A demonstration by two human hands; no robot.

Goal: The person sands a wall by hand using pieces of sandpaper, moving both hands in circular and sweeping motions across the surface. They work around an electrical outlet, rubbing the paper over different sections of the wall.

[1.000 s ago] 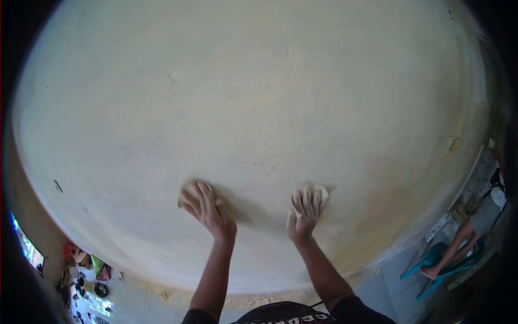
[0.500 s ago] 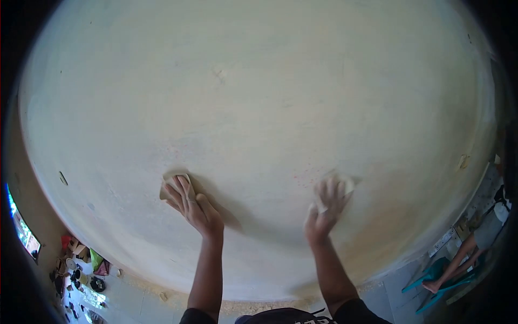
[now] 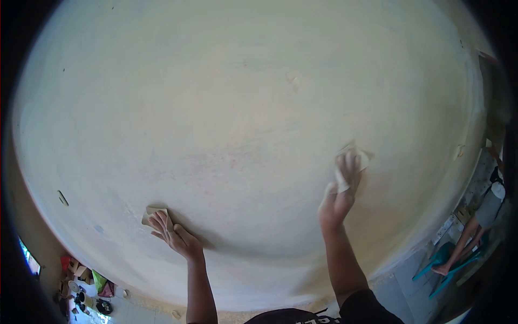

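Observation:
A broad pale wall (image 3: pixel 253 119) with faint reddish specks and scuffs fills most of the head view. My left hand (image 3: pixel 181 239) presses a folded tan sheet that looks like sandpaper (image 3: pixel 149 214) against the wall, low and left of centre. Higher up on the right, my right hand (image 3: pixel 340 197), dusted white, holds a second piece of sandpaper (image 3: pixel 363 159) to the surface. Its fingers are somewhat blurred, and part of the sheet folds back between them. Both forearms reach up from the bottom edge.
At right, a person's leg (image 3: pixel 463 247) rests by a green chair (image 3: pixel 442 259). Boxes, bags and containers (image 3: pixel 86 286) lie on the floor at lower left, below a lit screen (image 3: pixel 29 258). A small recessed box (image 3: pixel 62 198) sits in the wall at left.
My left hand has slid down and left along the wall with its sandpaper. My right hand has moved up and right with the other piece. The view has shifted slightly.

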